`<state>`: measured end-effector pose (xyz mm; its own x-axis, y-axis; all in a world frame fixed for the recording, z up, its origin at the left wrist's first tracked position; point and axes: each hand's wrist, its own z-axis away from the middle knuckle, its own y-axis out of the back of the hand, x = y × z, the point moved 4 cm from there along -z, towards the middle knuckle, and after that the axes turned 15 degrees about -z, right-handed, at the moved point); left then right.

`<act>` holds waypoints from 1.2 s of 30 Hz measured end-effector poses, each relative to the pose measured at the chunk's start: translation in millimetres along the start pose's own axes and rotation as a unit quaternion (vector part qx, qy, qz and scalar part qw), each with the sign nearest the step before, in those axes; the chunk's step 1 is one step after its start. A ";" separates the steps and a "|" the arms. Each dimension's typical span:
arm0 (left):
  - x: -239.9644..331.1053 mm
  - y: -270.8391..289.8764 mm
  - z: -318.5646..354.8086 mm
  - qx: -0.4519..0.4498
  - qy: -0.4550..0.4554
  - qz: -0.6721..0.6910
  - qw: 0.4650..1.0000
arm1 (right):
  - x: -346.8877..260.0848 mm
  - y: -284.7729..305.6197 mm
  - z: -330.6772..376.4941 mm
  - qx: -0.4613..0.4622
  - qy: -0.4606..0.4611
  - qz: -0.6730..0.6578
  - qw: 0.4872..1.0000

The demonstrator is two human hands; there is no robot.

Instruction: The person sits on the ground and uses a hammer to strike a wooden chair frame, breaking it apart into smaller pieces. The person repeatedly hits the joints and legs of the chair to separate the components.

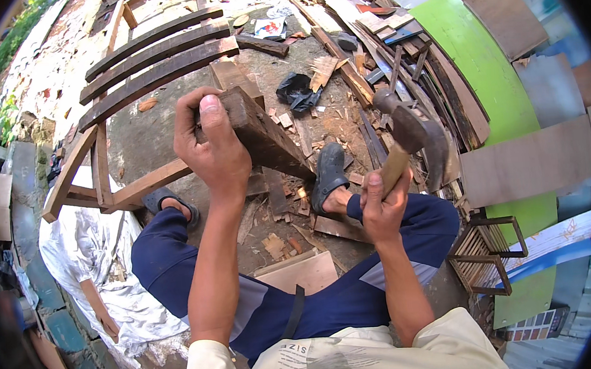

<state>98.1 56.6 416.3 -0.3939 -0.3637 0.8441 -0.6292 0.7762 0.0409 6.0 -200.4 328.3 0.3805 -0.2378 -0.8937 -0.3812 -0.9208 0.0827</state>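
**Dark wooden beam (270,136) in the left hand (216,149), claw hammer (411,128) in the right hand (386,208)**

The person (346,363) sits low above the grey ground (144,145), with the legs (421,217) bent outward. The fingers (186,117) of the left hand are closed around the upper end of the dark wooden beam, and the thumb points away from the body. The beam is tilted, around the middle of the ground, and its lower end goes down just beside the right clog (329,171); whether the two are touching, I cannot tell. The fingers (374,188) of the right hand are wrapped around the wooden handle of the claw hammer. The hammer is raised, well apart from the beam.

Toward the far left corner of the ground, a slatted wooden frame (159,76) stands near the left hand. Toward the left edge lies a white cloth (96,237). A black plastic bag (298,91) is lying beyond the beam. Along the right edge there are a pile of long wooden strips (442,87), a green panel (489,62) and a small slatted rack (482,266). A pale board (303,275) lies between the legs.
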 end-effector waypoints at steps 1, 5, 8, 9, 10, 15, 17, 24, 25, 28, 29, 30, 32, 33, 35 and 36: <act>1.9 -1.8 0.8 -0.001 -0.005 -0.004 1.000 | 17.8 -4.1 9.2 -0.041 -0.003 0.035 0.999; 4.9 -5.3 4.3 -0.012 -0.014 -0.008 1.000 | 80.7 -19.3 33.4 -0.246 -0.151 0.201 0.936; 5.5 -4.2 3.9 -0.020 0.004 -0.005 1.000 | 57.7 -32.7 19.3 -0.188 -0.169 0.182 0.950; 4.3 -0.3 6.4 -0.022 0.019 -0.010 1.000 | 39.1 -35.4 13.5 -0.173 -0.199 0.169 0.950; 2.5 -0.4 6.4 -0.019 0.013 -0.009 1.000 | 19.1 -36.9 1.3 -0.160 -0.216 0.142 0.953; -0.7 -0.9 5.1 -0.008 0.008 0.003 1.000 | -48.7 -35.0 -33.0 -0.090 -0.033 0.096 0.991; -0.5 -1.0 5.7 -0.009 0.011 0.005 1.000 | -38.9 -34.5 -20.5 -0.062 -0.034 0.061 0.996; -12.6 0.6 -5.8 0.015 0.019 0.004 1.000 | 83.3 -16.9 55.1 -0.282 -0.236 0.246 0.897; -12.1 -0.3 -4.9 0.011 0.020 0.005 1.000 | 81.8 -13.5 52.3 -0.252 -0.224 0.228 0.913; -8.2 3.9 -2.7 0.005 0.023 -0.006 1.000 | 53.8 -15.8 31.9 -0.148 -0.200 0.142 0.958; -7.8 7.4 -1.0 0.006 0.025 -0.014 1.000 | 23.7 -21.9 16.1 -0.132 -0.175 0.124 0.968; -8.5 8.1 0.9 0.006 0.028 -0.021 0.999 | -5.5 -25.6 -2.4 -0.114 -0.149 0.108 0.976; -11.8 7.1 2.6 0.012 0.019 -0.017 1.000 | -38.3 -28.1 -22.0 -0.076 -0.116 0.074 0.988; -12.3 7.0 1.6 0.016 0.013 -0.014 1.000 | -48.5 -31.4 -27.8 -0.057 -0.104 0.054 0.991; -7.4 7.3 2.2 0.016 0.012 -0.022 1.000 | -42.8 -38.4 -24.0 -0.040 -0.079 0.026 0.996; -3.9 4.6 3.2 0.014 0.012 -0.021 1.000 | -22.1 -39.2 -12.8 -0.038 -0.063 0.022 0.997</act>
<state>94.5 59.8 411.5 -0.3508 -0.3822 0.8549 -0.6627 0.7463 0.0616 23.3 -163.0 350.4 0.2549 -0.2422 -0.9362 -0.3293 -0.9320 0.1514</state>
